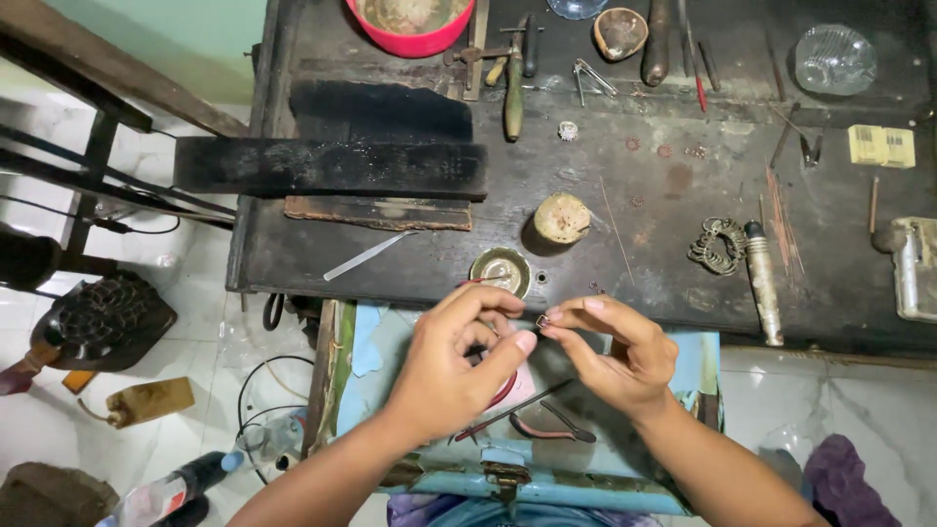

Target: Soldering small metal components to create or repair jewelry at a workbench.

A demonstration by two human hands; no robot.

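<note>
My left hand (459, 356) and my right hand (620, 351) meet over a blue drawer (547, 478) just below the dark workbench (586, 195). Between the fingertips of both hands sits a tiny metal ring piece (542, 321), pinched from both sides. A thin red-tipped wire (483, 281) pokes up from behind my left hand's fingers. Under the hands, pliers with red handles (547, 429) lie in the drawer. A small round metal dish (500, 270) rests on the bench edge right above my left hand.
A cylindrical wooden block (561, 218), a metal file (366, 256), a bunch of rings (719, 244), a torch-like tool (763, 283), thin rods (781, 220), a red bowl (410, 24) and several hand tools lie on the bench. A black charred block (332, 168) sits left. Bottles lie on the floor.
</note>
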